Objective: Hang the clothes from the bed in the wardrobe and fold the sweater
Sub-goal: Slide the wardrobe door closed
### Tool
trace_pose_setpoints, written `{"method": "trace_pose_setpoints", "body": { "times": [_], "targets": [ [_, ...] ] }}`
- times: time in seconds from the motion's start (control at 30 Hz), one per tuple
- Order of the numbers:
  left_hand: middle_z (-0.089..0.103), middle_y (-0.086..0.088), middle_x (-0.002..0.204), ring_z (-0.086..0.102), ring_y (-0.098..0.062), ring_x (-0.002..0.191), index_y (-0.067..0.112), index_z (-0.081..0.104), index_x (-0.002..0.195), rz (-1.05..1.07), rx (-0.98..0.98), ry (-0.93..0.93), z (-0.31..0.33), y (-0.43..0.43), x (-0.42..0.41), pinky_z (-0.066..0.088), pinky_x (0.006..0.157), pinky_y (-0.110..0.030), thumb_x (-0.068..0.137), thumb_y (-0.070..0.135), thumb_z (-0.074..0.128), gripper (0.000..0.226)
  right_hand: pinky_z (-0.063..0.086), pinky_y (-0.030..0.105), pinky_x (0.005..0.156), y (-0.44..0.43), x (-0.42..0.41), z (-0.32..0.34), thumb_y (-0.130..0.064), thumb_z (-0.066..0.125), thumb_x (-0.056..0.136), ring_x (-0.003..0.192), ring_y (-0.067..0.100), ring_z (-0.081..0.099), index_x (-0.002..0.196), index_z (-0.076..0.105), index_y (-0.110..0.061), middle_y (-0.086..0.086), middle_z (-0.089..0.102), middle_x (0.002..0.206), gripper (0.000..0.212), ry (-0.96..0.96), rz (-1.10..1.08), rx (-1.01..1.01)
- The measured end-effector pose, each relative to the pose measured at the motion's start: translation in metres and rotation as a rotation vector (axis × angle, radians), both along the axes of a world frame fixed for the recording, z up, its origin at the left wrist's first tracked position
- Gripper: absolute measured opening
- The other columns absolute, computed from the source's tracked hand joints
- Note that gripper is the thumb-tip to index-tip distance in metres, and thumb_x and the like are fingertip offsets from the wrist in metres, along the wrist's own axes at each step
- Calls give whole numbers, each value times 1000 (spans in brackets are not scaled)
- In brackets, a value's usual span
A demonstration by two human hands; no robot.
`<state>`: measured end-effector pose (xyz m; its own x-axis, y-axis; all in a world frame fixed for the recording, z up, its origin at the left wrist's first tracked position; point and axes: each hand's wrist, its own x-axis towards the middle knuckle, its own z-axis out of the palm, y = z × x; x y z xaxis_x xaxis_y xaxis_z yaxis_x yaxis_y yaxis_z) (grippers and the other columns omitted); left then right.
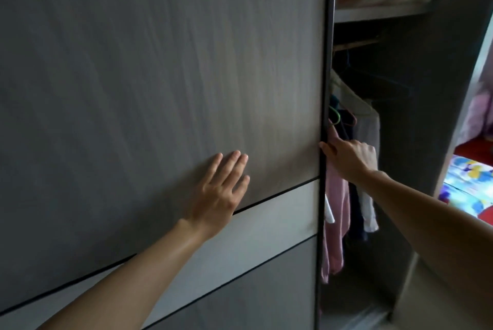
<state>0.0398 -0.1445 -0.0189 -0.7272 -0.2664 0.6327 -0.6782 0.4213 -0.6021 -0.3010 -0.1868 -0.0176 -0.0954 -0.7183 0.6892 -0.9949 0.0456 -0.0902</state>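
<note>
Fingers of my left hand lay straight and nearly together, flat against the wardrobe door. My right hand gripped that door's dark edge, thumb in front. Inside the wardrobe, a pink garment hung on the rail; the bed showed far right.
</note>
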Motion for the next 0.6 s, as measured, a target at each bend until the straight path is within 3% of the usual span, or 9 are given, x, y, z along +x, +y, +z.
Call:
{"method": "trace_pose_setpoints", "body": {
  "times": [0.1,0.2,0.3,0.43,0.6],
  "targets": [
    [45,-23,143,41,-39,135,9,69,112,-33,3,-11,2,-4,-14,29,112,-55,88,5,45,34,33,31,57,-4,-26,6,-58,36,96,64,30,57,87,52,-23,12,68,83,39,-124,-138,38],
    [46,-23,143,43,-37,134,8,69,112,-57,-4,-52,10,-12,-36,31,112,-54,88,7,42,37,35,33,62,-9,-45,7,-47,42,94,83,37,63,95,58,-18,16,68,94,33,-340,-272,68],
    [49,-22,140,47,-36,131,7,70,109,-96,3,-92,18,-25,-71,34,110,-54,87,8,38,39,35,33,63,-8,-54,-1,-39,44,91,83,37,62,99,61,-20,14,69,97,27,-489,-256,13],
    [49,-22,141,47,-35,131,7,71,107,-118,9,-127,23,-45,-121,35,110,-52,85,10,35,42,44,36,83,-16,-65,-18,-41,47,94,110,33,58,129,55,-25,8,61,127,39,-658,-85,48],
    [47,-23,142,44,-36,133,6,70,111,-160,4,-152,23,-73,-182,33,112,-51,83,9,37,43,33,37,108,-44,-103,-25,-46,43,98,138,29,38,152,25,-18,10,32,155,64,-830,-10,153]
  ]
}}
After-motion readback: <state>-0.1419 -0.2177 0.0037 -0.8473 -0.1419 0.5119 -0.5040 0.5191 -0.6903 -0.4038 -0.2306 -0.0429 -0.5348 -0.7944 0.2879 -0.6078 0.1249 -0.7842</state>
